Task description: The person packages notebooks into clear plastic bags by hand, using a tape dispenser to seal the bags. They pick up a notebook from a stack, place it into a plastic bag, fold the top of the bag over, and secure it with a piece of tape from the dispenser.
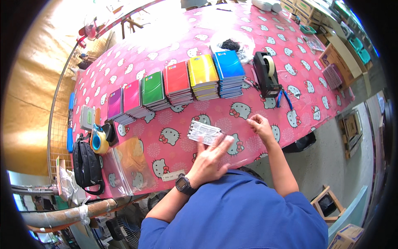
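A small clear plastic packet with white and dark contents (203, 132) lies on the pink patterned tablecloth, close to me. My left hand (209, 157), with a black watch at the wrist, rests its outstretched fingers on the packet's near edge. To the right, my right hand (260, 126) is raised over the table with thumb and fingertips pinched together; whatever is in the pinch is too small to make out. Beyond both hands runs a row of spiral notebook stacks, from purple (116, 103) and pink through green, red (177, 78) and yellow to blue (229, 66).
A black tape dispenser (265, 74) stands right of the blue stack, with blue-handled pliers (285, 98) beside it. At left are tape rolls (98, 141), a black pouch (88, 166) and clear plastic bags (128, 166). Cardboard boxes (338, 62) line the right side.
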